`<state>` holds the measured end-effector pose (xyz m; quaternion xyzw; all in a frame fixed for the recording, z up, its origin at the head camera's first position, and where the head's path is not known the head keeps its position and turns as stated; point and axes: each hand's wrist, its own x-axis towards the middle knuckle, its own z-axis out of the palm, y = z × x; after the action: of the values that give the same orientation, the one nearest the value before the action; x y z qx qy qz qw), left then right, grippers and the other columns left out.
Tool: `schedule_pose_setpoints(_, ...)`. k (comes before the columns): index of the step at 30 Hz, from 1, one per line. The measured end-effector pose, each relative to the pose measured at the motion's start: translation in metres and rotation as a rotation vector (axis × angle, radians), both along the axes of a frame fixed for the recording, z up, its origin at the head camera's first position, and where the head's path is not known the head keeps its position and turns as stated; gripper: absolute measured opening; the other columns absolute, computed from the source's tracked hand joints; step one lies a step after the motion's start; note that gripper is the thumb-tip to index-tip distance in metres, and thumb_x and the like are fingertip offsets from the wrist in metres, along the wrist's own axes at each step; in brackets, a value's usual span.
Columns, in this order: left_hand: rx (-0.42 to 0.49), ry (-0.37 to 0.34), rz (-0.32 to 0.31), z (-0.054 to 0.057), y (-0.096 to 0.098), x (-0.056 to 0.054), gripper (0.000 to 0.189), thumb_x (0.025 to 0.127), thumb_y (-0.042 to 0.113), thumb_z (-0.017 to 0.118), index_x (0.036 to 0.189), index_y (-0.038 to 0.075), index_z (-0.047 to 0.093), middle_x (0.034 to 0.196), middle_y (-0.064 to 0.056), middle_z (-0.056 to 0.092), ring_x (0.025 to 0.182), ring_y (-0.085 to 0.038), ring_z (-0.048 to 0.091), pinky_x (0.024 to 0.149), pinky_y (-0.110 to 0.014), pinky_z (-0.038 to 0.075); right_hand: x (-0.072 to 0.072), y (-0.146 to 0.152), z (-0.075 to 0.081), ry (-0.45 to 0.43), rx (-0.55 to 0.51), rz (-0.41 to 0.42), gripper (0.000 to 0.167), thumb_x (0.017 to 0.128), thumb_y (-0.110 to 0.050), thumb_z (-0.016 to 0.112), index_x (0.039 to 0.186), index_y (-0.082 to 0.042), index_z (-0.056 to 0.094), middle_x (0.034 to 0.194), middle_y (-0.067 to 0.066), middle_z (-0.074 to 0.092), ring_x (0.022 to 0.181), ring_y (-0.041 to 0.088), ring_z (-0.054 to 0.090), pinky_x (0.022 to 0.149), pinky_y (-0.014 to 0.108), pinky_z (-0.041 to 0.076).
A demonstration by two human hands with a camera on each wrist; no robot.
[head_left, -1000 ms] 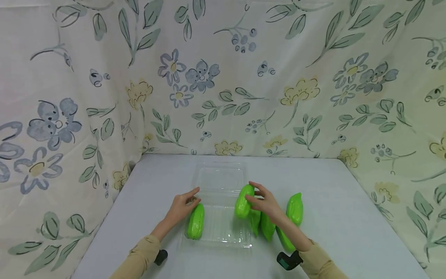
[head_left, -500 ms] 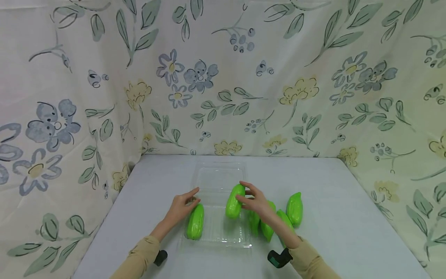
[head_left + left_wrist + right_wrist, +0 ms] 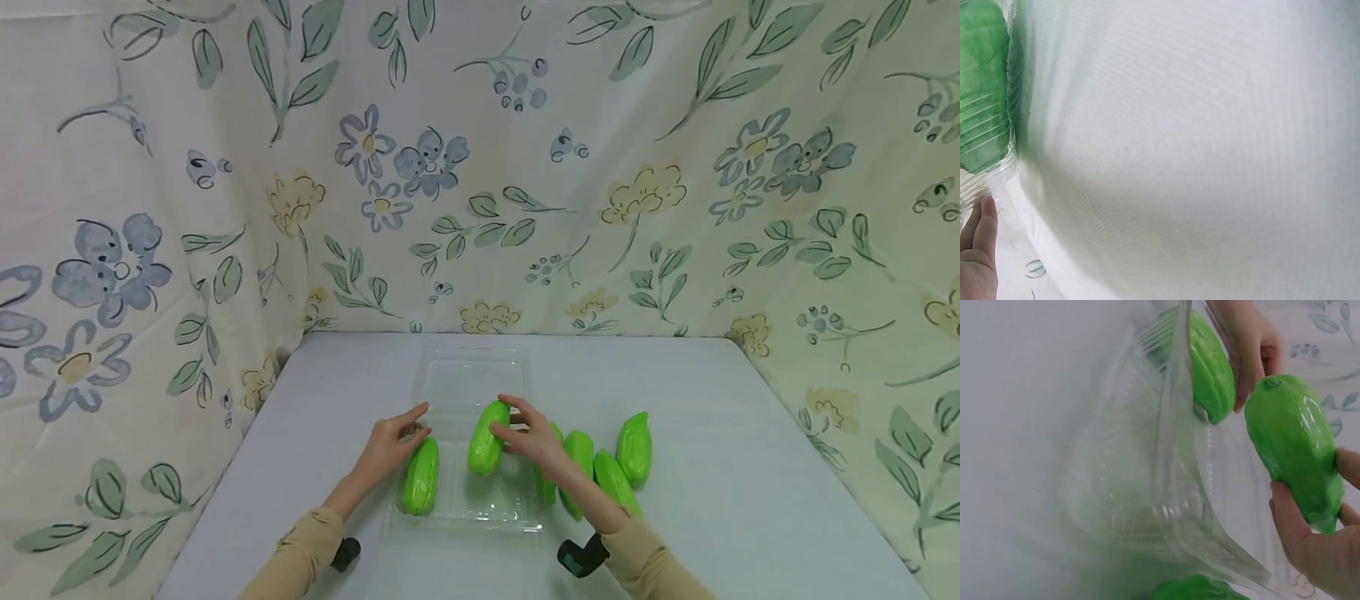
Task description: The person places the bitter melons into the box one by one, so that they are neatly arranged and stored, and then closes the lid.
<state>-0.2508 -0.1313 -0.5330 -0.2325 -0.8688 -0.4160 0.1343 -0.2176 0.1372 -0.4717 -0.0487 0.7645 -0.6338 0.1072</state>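
Observation:
In the head view, my right hand [image 3: 531,435] grips a glossy green gourd-like fruit [image 3: 489,437] between thumb and fingers, over the clear plastic clamshell box [image 3: 480,523]. The right wrist view shows the held fruit [image 3: 1294,447] tilted, with the thumb on one side and fingertips on the other. A second green fruit [image 3: 422,477] lies along the left side of the box's base. My left hand [image 3: 392,446] is at the box's left edge by that fruit's upper end, thumb and index finger apart. In the left wrist view, straight fingers [image 3: 986,228] touch or nearly touch the box wall.
Several more green fruits [image 3: 634,450] lie on the white table [image 3: 720,467] right of the box, partly behind my right forearm. The box's lid [image 3: 476,379] is folded back on the far side. A floral cloth [image 3: 480,167] hangs behind and around the table.
My right hand has carried the held fruit leftward, from over the box's right edge to over its middle. The fruits on the right are less covered by the forearm. My left hand stays put.

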Motion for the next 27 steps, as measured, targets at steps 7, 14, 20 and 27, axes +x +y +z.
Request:
schedule_pose_setpoints(7,0.004,-0.006,0.000,0.002,0.000,0.000,0.044,0.087,0.014,0.069,0.127,0.001,0.059,0.102,-0.016,0.072,0.087,-0.023,0.071,0.075,-0.039,0.056,0.001,-0.009,-0.005,-0.004,-0.014,0.027,0.057,0.090,-0.020,0.066,0.142,-0.010,0.042,0.127,0.027,0.049,0.106,0.027,0.057,0.080,0.041,0.056)
schedule_pose_setpoints(14,-0.014,0.024,0.007,0.001,0.000,0.000,0.044,0.086,0.015,0.070,0.126,0.001,0.060,0.096,-0.014,0.073,0.081,-0.019,0.070,0.069,-0.030,0.054,0.001,-0.015,-0.010,0.001,-0.022,0.078,0.060,0.090,-0.019,0.066,0.143,-0.006,0.039,0.126,0.027,0.050,0.104,0.024,0.057,0.082,0.042,0.056)
schedule_pose_setpoints(20,-0.010,0.017,0.006,0.001,0.000,0.000,0.043,0.086,0.014,0.070,0.126,0.001,0.060,0.097,-0.015,0.073,0.082,-0.020,0.070,0.069,-0.031,0.055,0.001,-0.018,-0.013,-0.003,-0.021,0.110,0.059,0.090,-0.021,0.066,0.142,-0.008,0.041,0.124,0.026,0.051,0.102,0.023,0.057,0.080,0.039,0.056)
schedule_pose_setpoints(27,-0.018,-0.006,0.019,0.003,0.001,0.001,0.043,0.087,0.014,0.069,0.127,0.002,0.060,0.097,-0.014,0.073,0.083,-0.020,0.070,0.071,-0.034,0.055,0.001,-0.022,-0.017,-0.002,-0.022,0.124,0.059,0.090,-0.022,0.067,0.141,-0.009,0.042,0.125,0.025,0.052,0.103,0.024,0.057,0.079,0.038,0.057)
